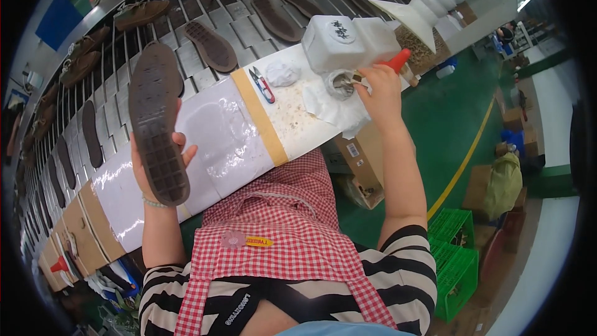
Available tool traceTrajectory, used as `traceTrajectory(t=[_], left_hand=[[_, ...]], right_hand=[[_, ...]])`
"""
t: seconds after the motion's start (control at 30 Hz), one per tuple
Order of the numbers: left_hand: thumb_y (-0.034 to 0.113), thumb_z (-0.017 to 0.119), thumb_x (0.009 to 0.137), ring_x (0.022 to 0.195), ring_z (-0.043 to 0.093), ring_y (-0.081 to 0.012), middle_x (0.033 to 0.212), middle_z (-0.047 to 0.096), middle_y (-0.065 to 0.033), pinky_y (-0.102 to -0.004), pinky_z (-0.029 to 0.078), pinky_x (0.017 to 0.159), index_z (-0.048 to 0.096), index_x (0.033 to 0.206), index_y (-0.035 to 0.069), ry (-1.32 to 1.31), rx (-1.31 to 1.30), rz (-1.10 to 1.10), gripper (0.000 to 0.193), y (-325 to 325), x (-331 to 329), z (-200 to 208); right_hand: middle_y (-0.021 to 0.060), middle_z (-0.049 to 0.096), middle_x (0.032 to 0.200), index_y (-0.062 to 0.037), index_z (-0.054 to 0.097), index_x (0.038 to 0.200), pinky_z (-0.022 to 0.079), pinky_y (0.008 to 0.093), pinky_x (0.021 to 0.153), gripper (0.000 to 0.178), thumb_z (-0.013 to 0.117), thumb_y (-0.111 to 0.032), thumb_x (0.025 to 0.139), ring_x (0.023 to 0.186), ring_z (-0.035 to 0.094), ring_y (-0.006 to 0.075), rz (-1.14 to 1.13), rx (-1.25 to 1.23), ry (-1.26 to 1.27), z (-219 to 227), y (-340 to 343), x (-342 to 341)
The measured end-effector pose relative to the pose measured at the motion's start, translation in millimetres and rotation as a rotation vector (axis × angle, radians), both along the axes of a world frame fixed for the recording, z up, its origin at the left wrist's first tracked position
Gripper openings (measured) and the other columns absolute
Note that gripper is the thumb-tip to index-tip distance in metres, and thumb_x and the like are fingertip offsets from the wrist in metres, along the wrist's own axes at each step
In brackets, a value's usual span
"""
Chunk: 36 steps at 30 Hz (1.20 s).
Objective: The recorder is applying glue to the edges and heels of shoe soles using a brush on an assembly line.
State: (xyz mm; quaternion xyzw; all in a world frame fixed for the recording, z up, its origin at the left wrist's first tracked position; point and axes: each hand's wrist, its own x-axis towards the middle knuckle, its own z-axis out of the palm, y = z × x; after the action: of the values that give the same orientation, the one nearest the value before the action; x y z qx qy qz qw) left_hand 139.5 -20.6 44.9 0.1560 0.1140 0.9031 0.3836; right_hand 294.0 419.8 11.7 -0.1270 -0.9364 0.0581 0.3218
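Note:
My left hand (181, 148) holds a dark brown shoe sole (155, 109) upright, fingers round its edges. Its gridded face is turned toward me. At the right end of the bench, the fingers of my right hand (380, 90) pinch a small brush (356, 78) at the mouth of a clear jar (340, 84). The brush's tip is hard to make out. Just beyond those fingers sticks out a red tapered piece (397, 60); whether it belongs to the brush I cannot tell. Under the jar lies a crumpled white cloth (329, 110).
White plastic containers (333, 43) stand behind the jar, below a white duct hood (410, 18). Red-handled thread snips (262, 86) and a wad of white paper (283, 73) lie to their left. Beyond the bench, a slatted metal conveyor (239, 46) carries soles (210, 46) and brown shoes (142, 14).

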Motion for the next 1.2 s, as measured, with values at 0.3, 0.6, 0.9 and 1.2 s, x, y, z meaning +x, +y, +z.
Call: traceTrajectory(t=[0.3,0.6,0.9,1.2], left_hand=[[0.051,0.032,0.107,0.114,0.062,-0.0359,0.165,0.022,-0.0179,-0.0683,0.046,0.104,0.025,0.161,0.014,-0.067,-0.089,-0.054,0.066,12,29,-12],[0.051,0.035,0.108,0.13,0.053,-0.0446,0.15,0.051,-0.0173,-0.0679,0.042,0.108,0.046,0.15,0.008,-0.36,-0.087,-0.272,0.061,36,40,-32],[0.04,0.037,0.109,0.126,0.057,-0.0442,0.143,0.056,-0.0173,-0.0643,0.045,0.107,0.049,0.146,0.005,-0.321,-0.12,-0.371,0.053,56,60,-39],[0.042,0.033,0.11,0.118,0.063,-0.043,0.139,0.057,-0.0214,-0.0628,0.05,0.102,0.044,0.148,0.004,-0.217,-0.234,-0.407,0.055,56,74,-13]], right_hand=[[0.0084,0.071,0.104,-0.0071,0.073,0.105,0.045,0.046,0.096,0.037,0.082,-0.009,0.069,0.109,0.061,0.0329,0.134,0.057,-0.073,-3,-8,-21],[0.0158,0.073,0.105,0.0011,0.072,0.11,0.052,0.0351,0.088,0.033,0.079,-0.013,0.08,0.098,0.068,0.0245,-0.149,-0.505,-0.158,23,0,27],[0.0089,0.07,0.114,-0.0062,0.069,0.118,0.046,0.0364,0.102,0.044,0.075,0.004,0.076,0.121,0.06,0.0256,0.436,-0.615,0.133,98,-134,14],[0.0044,0.07,0.109,-0.011,0.071,0.114,0.041,0.0529,0.106,0.048,0.076,-0.003,0.067,0.119,0.06,0.0309,0.643,-0.159,0.134,99,-176,-7]])
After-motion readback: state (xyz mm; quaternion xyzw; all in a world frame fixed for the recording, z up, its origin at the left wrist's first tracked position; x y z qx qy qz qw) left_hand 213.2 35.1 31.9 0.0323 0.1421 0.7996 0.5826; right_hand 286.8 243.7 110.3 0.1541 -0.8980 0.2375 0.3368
